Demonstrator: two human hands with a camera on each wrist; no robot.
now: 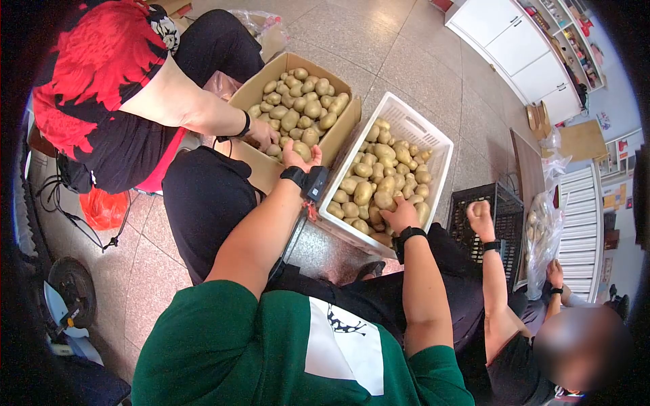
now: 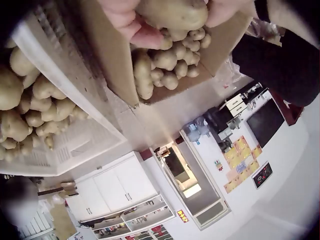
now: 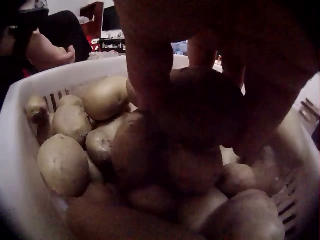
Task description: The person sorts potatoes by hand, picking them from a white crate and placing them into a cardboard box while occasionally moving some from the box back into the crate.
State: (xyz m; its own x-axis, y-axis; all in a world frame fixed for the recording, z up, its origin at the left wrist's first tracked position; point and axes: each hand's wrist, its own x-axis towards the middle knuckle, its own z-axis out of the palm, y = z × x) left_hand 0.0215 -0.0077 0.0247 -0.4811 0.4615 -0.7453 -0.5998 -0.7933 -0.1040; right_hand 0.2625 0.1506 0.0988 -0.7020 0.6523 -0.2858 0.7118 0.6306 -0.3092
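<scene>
White crate (image 1: pixel 437 146): right hand (image 1: pixel 404 215) curled round potato (image 1: pixel 384 199); cardboard box (image 1: pixel 344 132): left hand (image 1: pixel 300 158) gripping another potato (image 2: pixel 172 14)

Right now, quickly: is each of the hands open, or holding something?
Left hand: holding a potato over the cardboard box.
Right hand: gripping another potato at the white crate.

1. Head view: bright; the floor (image 1: pixel 352 20) shines toward the top, straight edges bow, and the corners fall to black.
2. A round blur hides a person's head (image 1: pixel 581 346).
3. Left wrist view: soft, with dark corners; the doorway (image 2: pixel 191 190) glows.
4. Right wrist view: dim, the right hand (image 3: pixel 210 30) in heavy shadow.
</scene>
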